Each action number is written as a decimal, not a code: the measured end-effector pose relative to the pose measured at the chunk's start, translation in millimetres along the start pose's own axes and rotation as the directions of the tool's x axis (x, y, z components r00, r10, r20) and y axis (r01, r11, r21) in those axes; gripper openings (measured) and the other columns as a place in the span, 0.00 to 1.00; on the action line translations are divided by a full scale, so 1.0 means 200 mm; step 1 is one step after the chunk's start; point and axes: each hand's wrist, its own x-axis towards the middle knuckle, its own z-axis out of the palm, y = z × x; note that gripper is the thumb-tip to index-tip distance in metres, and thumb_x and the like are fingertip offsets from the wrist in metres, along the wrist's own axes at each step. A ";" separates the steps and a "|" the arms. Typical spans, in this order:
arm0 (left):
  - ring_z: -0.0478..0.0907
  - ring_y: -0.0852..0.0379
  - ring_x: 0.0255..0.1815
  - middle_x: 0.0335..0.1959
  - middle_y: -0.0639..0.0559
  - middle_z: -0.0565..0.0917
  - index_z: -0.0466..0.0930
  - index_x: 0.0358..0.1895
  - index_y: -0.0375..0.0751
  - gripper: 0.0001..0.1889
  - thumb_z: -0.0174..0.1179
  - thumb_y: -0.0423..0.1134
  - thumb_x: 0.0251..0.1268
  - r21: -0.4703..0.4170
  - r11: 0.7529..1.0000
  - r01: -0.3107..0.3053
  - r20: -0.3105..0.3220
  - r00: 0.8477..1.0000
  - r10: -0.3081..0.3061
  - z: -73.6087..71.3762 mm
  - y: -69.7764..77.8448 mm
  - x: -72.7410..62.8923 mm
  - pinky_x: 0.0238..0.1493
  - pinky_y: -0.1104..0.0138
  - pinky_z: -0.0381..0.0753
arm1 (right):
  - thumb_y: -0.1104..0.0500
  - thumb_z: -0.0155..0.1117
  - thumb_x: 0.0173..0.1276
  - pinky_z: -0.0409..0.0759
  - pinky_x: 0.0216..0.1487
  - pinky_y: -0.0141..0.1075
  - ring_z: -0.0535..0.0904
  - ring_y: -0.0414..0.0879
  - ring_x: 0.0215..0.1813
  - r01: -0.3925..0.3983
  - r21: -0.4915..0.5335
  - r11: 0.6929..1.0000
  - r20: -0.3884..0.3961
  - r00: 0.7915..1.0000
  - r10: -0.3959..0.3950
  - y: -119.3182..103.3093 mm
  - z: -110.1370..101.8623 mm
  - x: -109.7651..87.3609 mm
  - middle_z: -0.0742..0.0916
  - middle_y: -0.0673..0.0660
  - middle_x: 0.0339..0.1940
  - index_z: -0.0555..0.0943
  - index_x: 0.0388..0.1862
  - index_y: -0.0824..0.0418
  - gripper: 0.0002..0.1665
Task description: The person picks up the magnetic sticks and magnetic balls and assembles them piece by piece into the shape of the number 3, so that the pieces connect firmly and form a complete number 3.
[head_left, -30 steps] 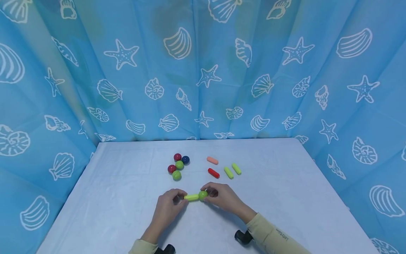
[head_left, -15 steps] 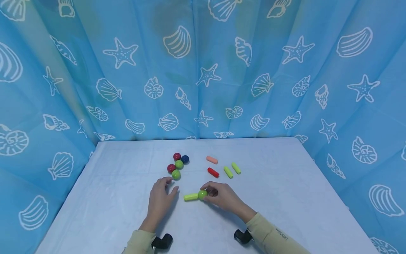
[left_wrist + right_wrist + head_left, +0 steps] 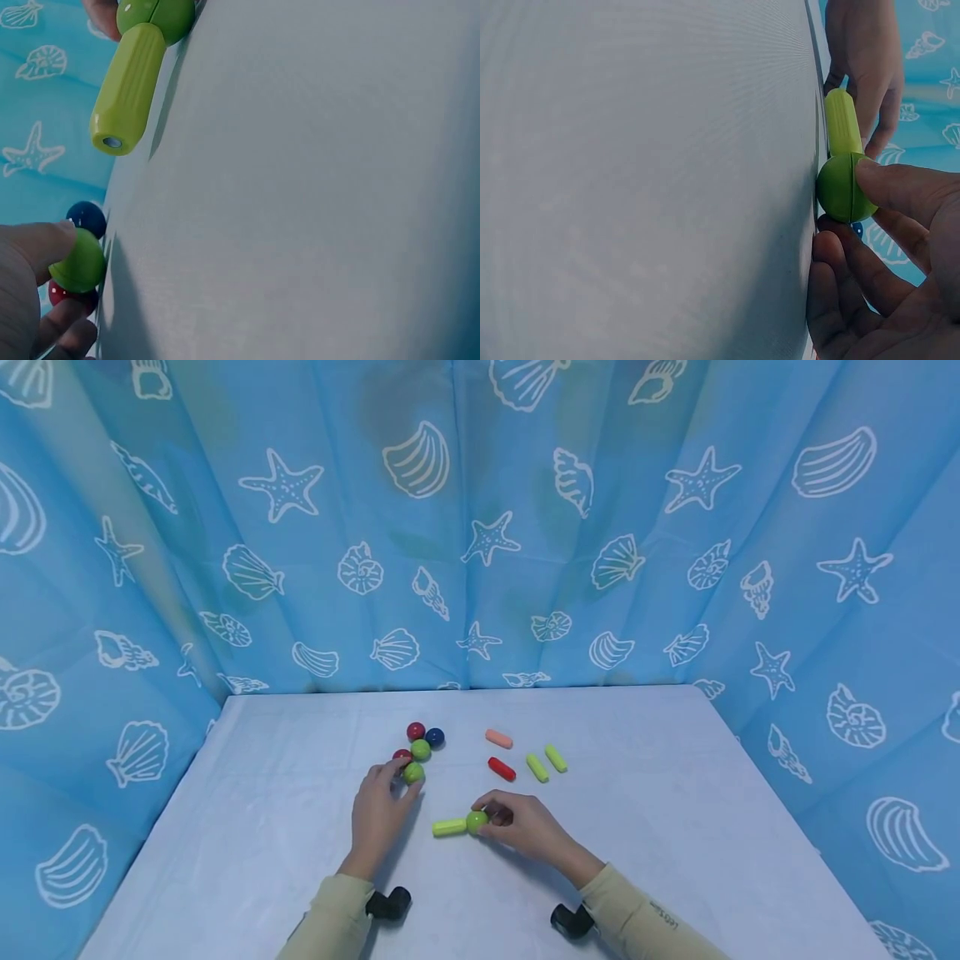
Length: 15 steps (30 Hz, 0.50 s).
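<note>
My right hand pinches a green ball between thumb and fingers. A yellow-green ridged stick is joined to that ball and points left; in the left wrist view the stick has a round metal dot in its free end. Farther left, my left hand has thumb and fingers around a second green ball, the front one of a cluster. Behind it are a third green ball, a dark blue ball and two red balls, one red ball partly hidden by my fingers.
Beyond my right hand lie a red stick, a salmon stick and two yellow-green sticks, the nearer stick beside the other. A white cloth covers the table. A blue shell-patterned curtain hangs around it.
My left hand has let go of the yellow-green stick and moved up and left to the front green ball of the cluster. My right hand keeps holding its ball in place.
</note>
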 end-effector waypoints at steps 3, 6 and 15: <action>0.78 0.47 0.53 0.53 0.44 0.79 0.79 0.64 0.48 0.24 0.71 0.45 0.66 -0.004 1.000 -0.005 -0.012 1.000 0.005 0.00 0.01 0.00 0.56 0.52 0.79 | 0.56 0.74 0.66 0.79 0.44 0.33 0.79 0.39 0.40 0.003 -0.002 1.000 0.001 1.000 -0.003 0.00 0.00 0.00 0.86 0.42 0.40 0.84 0.53 0.46 0.17; 0.79 0.47 0.52 0.51 0.44 0.80 0.81 0.61 0.49 0.22 0.71 0.44 0.65 -0.018 1.000 -0.009 -0.018 1.000 0.009 0.00 0.01 0.00 0.54 0.51 0.79 | 0.56 0.75 0.65 0.79 0.44 0.33 0.79 0.39 0.40 0.007 -0.011 1.000 0.002 1.000 -0.007 0.00 0.00 0.00 0.85 0.41 0.40 0.84 0.52 0.46 0.17; 0.80 0.49 0.50 0.47 0.51 0.85 0.83 0.58 0.50 0.19 0.71 0.43 0.65 -0.041 0.999 -0.022 -0.007 1.000 0.022 0.00 0.00 -0.01 0.52 0.53 0.78 | 0.56 0.75 0.65 0.80 0.44 0.33 0.79 0.39 0.39 -0.007 -0.004 1.000 0.009 1.000 0.007 0.00 0.00 0.00 0.85 0.41 0.40 0.84 0.53 0.47 0.17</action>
